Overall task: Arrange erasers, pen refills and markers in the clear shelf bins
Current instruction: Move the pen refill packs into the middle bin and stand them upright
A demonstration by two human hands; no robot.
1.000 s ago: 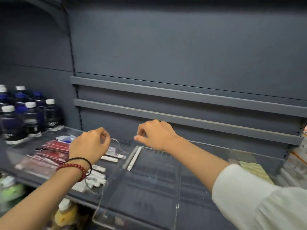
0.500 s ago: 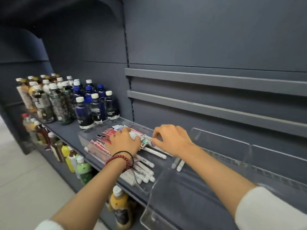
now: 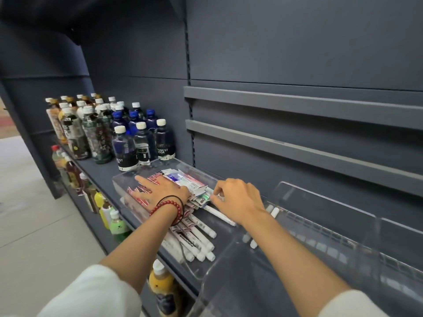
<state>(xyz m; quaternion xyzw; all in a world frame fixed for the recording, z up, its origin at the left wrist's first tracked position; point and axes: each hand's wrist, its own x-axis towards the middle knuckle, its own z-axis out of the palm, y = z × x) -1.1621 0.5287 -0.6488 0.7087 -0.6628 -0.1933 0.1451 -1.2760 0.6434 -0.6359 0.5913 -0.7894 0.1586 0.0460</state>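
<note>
Head view: the left hand is laid flat, fingers straight and spread, on the stack of refill packets in the left clear bin, which stands on the shelf just right of the bottles. The right hand is held at the right end of that stack, fingers curled, thumb and forefinger tips close together at a green-labelled packet; whether sth is actually pinched cannot be told. White markers are piled at the near end of the same bin, caps toward the near edge, w/ one loose marker lying below the right wrist. Two more markers are seen in the right bin, just beyond the right hand. No erasers can be made out. Handling, as judged: the packets are light, thin, flexible & glossy, so they are likely to slide over each other and fan out if lifted by one end; a stack is best squared btwn both palms and taken at the long sides, thumb on top. The markers are light, stiff & round, thus prone to rolling; several can be gathered mid-barrel, not at the caps, which may pull off. The bin walls look rigid but slick, so a bin may shift if pushed.
</note>
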